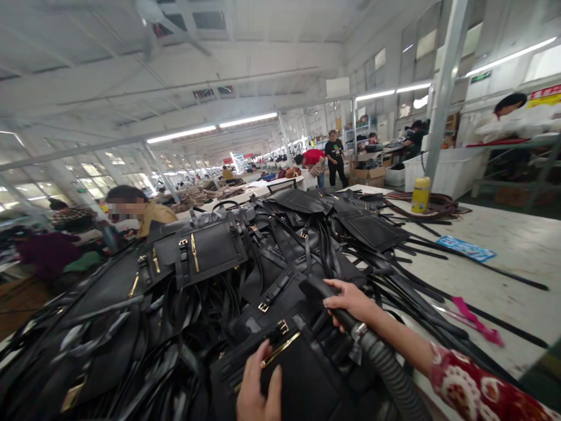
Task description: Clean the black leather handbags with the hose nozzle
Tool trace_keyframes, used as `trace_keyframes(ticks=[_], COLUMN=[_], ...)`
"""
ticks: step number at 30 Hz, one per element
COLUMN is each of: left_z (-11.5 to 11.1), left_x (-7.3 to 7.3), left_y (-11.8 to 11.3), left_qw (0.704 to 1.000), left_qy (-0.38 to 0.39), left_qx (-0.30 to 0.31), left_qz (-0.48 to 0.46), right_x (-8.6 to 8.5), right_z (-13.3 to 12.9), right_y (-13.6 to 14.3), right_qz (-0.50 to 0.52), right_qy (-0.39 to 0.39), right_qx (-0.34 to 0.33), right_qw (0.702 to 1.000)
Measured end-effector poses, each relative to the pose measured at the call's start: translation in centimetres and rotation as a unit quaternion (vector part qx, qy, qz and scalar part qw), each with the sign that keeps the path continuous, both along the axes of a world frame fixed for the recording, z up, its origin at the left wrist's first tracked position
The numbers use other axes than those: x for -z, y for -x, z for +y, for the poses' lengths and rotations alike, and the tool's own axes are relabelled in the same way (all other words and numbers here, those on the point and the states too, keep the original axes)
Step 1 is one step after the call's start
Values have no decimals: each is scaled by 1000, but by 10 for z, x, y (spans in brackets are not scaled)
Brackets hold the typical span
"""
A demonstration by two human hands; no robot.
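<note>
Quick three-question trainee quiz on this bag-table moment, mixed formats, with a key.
1. True or false: the right hand grips a black ribbed hose nozzle.
2. The left hand rests on: A) a yellow plastic bottle; B) a black leather bag with a gold bar clasp; C) a blue flat packet.
3. Fill in: the pink strip lies on the pale worktable to the ___ of the bag pile.

Key: 1 true; 2 B; 3 right.
</note>
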State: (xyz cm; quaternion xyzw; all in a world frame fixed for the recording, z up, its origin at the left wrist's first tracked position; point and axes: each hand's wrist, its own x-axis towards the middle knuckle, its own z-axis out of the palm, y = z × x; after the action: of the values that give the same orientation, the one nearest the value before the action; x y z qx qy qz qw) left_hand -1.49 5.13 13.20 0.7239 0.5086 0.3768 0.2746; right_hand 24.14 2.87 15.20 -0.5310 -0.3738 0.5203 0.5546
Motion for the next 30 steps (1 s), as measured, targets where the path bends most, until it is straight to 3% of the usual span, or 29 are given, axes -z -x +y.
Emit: trace_keyframes(ticks=[2, 4, 6, 11, 16, 20, 25, 27, 30], left_z=[42, 76, 97, 104, 108, 108, 71, 53, 35], left_x=[0, 3, 8, 20, 15, 1, -20, -41, -94], left_y=[-36, -66, -83, -86, -78, -67, -45, -37, -21], left_qw=[988, 960, 942, 934, 942, 928, 931, 936, 927], left_qy=[-31, -42, -38, -30, -11, 83, 115, 68, -101], left_qx=[83, 97, 101, 139, 154, 173, 207, 208, 153], left_qz=[130, 258, 318, 326, 299, 321, 279, 276, 326], right_x=[5, 11, 18, 35, 39, 24, 7, 3, -6], right_z=[-10, -16, -18, 1, 23, 2, -52, -74, -102], right_y=[1, 3, 5, 16, 21, 16, 12, 8, 0], right_qz=[3, 6, 12, 27, 19, 19, 19, 34, 48], right_qy=[1, 0, 4, 24, -9, -44, -54, -42, -37], right_qx=[1, -2, -16, -44, 55, 99, 89, 86, 91], right_qw=[1000, 1000, 1000, 998, 998, 994, 994, 995, 994])
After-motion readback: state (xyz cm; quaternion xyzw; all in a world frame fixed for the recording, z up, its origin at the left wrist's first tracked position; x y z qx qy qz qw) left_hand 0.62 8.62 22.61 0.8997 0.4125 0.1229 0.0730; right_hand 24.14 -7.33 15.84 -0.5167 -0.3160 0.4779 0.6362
